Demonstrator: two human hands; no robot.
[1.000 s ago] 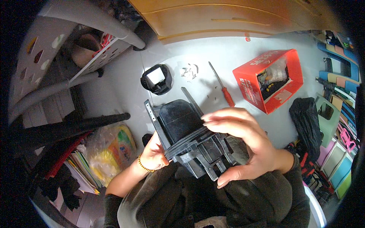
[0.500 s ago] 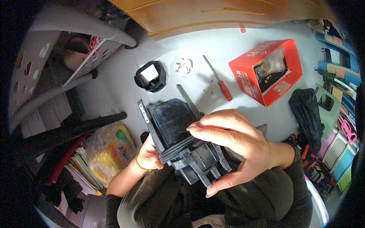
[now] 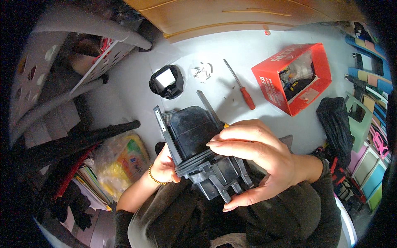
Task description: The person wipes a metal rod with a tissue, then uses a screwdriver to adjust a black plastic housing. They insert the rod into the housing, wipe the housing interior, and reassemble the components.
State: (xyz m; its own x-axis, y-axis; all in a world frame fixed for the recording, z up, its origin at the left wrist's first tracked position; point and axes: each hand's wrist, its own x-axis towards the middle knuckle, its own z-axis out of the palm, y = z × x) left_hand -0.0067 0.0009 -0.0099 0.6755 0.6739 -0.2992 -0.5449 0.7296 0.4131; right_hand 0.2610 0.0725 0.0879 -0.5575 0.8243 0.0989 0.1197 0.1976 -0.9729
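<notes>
Above my lap I hold a black plastic housing (image 3: pixel 192 128) with two long side rails, a smooth curved panel and several prongs at its near end. My left hand (image 3: pixel 164 166) is closed round its left side, its fingers mostly hidden underneath. On the other side my right hand (image 3: pixel 266 159) spans the near part, fingertips on the upper edge and thumb against the prongs. Beyond the housing, a red-handled screwdriver (image 3: pixel 247 98) lies on the white floor, with a few tiny screws close by. A separate black plastic piece (image 3: pixel 177 84) with a white rectangle rests left of it.
A red open box (image 3: pixel 269 78) with small parts inside stands at the far right. Small pale scraps (image 3: pixel 202 71) lie between the black piece and the screwdriver. Bagged goods (image 3: pixel 124 169) and a dark bar (image 3: pixel 103 134) are at left; a black bag (image 3: pixel 335 124) is at right.
The whole scene sits slightly farther right in the picture. Both hands keep the same hold on the housing, with barely any other movement.
</notes>
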